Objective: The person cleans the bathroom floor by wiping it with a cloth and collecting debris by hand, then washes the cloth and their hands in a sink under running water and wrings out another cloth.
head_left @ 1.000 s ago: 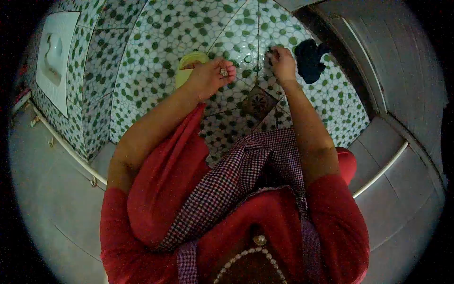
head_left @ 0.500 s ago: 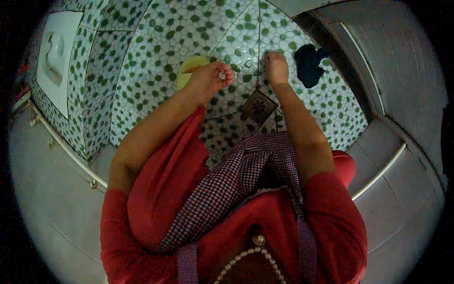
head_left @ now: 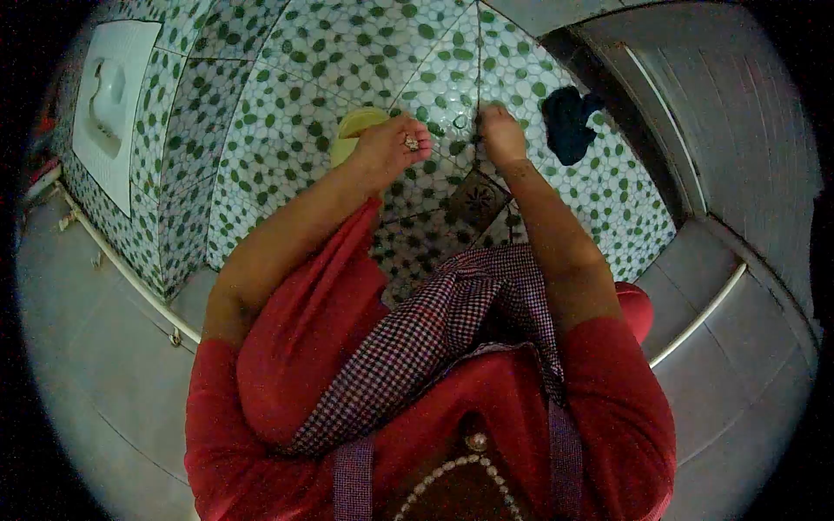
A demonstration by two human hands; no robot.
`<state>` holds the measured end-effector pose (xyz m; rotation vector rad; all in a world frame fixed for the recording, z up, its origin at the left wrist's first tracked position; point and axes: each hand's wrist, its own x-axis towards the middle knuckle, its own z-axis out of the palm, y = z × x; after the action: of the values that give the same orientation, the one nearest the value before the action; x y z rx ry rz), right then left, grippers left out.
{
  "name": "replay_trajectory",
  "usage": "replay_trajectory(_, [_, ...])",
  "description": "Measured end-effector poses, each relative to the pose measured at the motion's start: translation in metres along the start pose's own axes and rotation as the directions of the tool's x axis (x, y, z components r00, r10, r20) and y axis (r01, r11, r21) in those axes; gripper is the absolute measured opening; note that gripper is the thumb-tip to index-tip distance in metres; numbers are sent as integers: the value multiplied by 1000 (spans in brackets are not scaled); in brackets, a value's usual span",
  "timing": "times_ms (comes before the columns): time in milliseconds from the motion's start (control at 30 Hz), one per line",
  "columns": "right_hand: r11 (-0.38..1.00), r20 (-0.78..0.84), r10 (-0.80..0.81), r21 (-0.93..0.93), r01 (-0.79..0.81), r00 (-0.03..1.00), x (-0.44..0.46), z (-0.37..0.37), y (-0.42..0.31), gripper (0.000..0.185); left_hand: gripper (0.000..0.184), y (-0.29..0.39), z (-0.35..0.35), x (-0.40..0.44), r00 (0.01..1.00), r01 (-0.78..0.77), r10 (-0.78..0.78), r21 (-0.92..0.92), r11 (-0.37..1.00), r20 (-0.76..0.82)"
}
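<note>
My left hand [head_left: 387, 149] is held out past my raised left knee, beside a yellow container [head_left: 349, 124] that it partly covers. Its fingers are curled together, and a small glittering piece [head_left: 412, 142] shows at them; whether it is worn or held I cannot tell. Down at the patterned floor [head_left: 439, 65], my right hand [head_left: 502, 137] is closed, knuckles up, over a dark joint between tiles. Whatever is in its fingers is hidden. Between the hands, the floor looks wet and glossy, with a small green ring shape [head_left: 459, 122] on it.
A crumpled dark cloth [head_left: 569, 126] lies right of my right hand. Nearer me is a square brown drain cover [head_left: 478, 200]. A white squat toilet pan [head_left: 113, 108] is at the left, and a grey door [head_left: 738, 130] at the right. My checked apron [head_left: 417, 339] drapes over my lap.
My right hand has shifted slightly left and nearer to me along the tile joint. My left hand stays almost in place. The whole view has tilted a little.
</note>
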<state>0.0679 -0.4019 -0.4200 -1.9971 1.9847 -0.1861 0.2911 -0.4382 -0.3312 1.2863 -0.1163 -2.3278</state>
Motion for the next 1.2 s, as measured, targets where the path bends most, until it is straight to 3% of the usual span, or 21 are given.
replay_trajectory(33, [998,-19,18,60,-17,1000,-1,0,-2,18,22,1,-2,2,1000,7,-7,-10,1000,6])
replay_trajectory(133, [914,-225,-94,367,174,970,-10,-33,-57,16,24,-2,-6,5,1000,-25,25,19,1000,-16])
replay_trajectory(200, [873,-90,-78,475,112,993,-23,-39,-98,19,25,-9,-18,11,999,-7,5,-40,999,-43])
replay_trajectory(300, [852,-104,-292,423,308,951,-28,-47,-126,21,28,-5,-14,7,1000,6,-6,-41,999,-1])
replay_trajectory(400, [913,145,-249,365,182,958,-29,-66,-134,26,28,-5,-20,6,999,-33,29,100,994,38])
replay_trajectory(433, [880,25,-295,396,261,955,-29,-67,-132,27,27,-7,-23,7,998,-57,50,162,985,48])
replay_trajectory(500, [801,-222,-364,422,425,905,-28,-70,-121,29,27,-4,-11,0,998,-1,3,25,1000,-58])
replay_trajectory(533, [797,-227,-316,463,387,921,-28,-70,-113,30,26,-2,-7,-2,994,21,-26,-44,999,-108])
replay_trajectory(600, [778,-234,-219,543,314,947,-28,-65,-89,33,24,-5,-17,6,999,34,-34,-31,999,12])
replay_trajectory(667, [888,-328,-186,347,302,926,-24,-63,-58,28,23,-6,-21,9,997,29,-29,-4,1000,66])
replay_trajectory(733, [895,-165,135,444,-49,977,-21,-30,-21,27,21,-6,-15,7,998,14,-17,37,999,61])
replay_trajectory(767, [909,-171,257,376,-178,951,-20,-5,-3,24,21,-4,-10,6,999,25,-27,48,999,35])
replay_trajectory(1000, [967,-253,168,230,-110,953,-15,11,-2,25,22,-1,-2,-2,998,48,-48,-2,999,-37])
replay_trajectory(1033, [972,-259,132,221,-74,957,-17,11,0,28,22,-1,-5,-2,998,41,-41,-5,999,-37])
replay_trajectory(1067, [991,-415,-59,84,103,908,-16,12,3,32,22,-2,-10,1,999,44,-44,-13,999,-31])
replay_trajectory(1167, [982,-253,11,185,37,967,-17,4,8,14,23,-6,-19,8,999,46,-46,-35,998,-3])
replay_trajectory(1200, [978,-276,17,204,41,961,-15,4,8,13,23,-7,-18,7,999,38,-38,-34,999,13])
